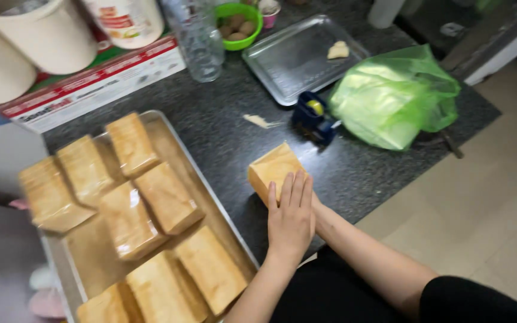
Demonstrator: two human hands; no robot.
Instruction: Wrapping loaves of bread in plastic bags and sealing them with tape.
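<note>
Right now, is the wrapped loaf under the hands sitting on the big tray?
No, the wrapped loaf sits on the dark counter, right of the big tray.

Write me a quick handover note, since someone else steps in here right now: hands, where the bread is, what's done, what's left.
Left hand: flat on top of the wrapped loaf on the dark counter, fingers straight.
Right hand: mostly hidden behind the left, at the loaf's near side; grip unclear.
Large tray to the left: about eight wrapped loaves lying on it.
Tape dispenser just beyond the loaf; green bag to its right; small tray behind.
Done: trayed loaves look wrapped.
Left: the loaf in hand is off the tray.
</note>
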